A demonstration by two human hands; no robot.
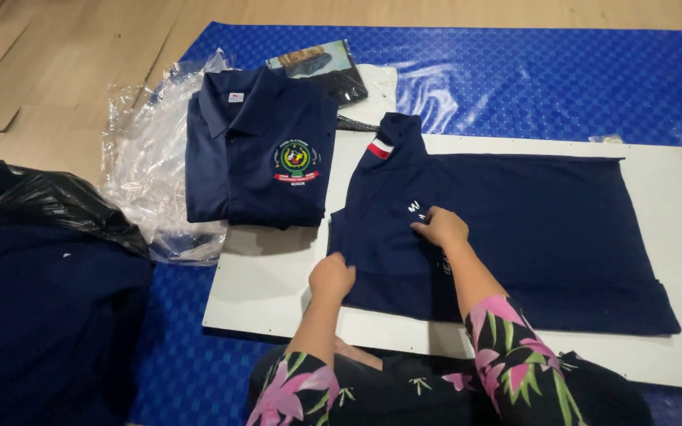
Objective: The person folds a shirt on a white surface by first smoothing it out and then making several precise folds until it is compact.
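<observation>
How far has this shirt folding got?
Done, it seems: one folded shirt lies on clear plastic wrap. In hand: a navy shirt lies on the white board, part folded; the left hand grips its edge and the right hand presses its chest. Left: finishing this fold, and perhaps the dark cloth pile.

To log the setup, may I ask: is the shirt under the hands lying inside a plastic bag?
No, the navy shirt lies bare on the white board.

A shirt (515,237) is lying spread on a board (270,292), which is resting on a mat (562,79). Left of it, a folded shirt (258,150) is sitting on plastic wrap (144,158).
</observation>
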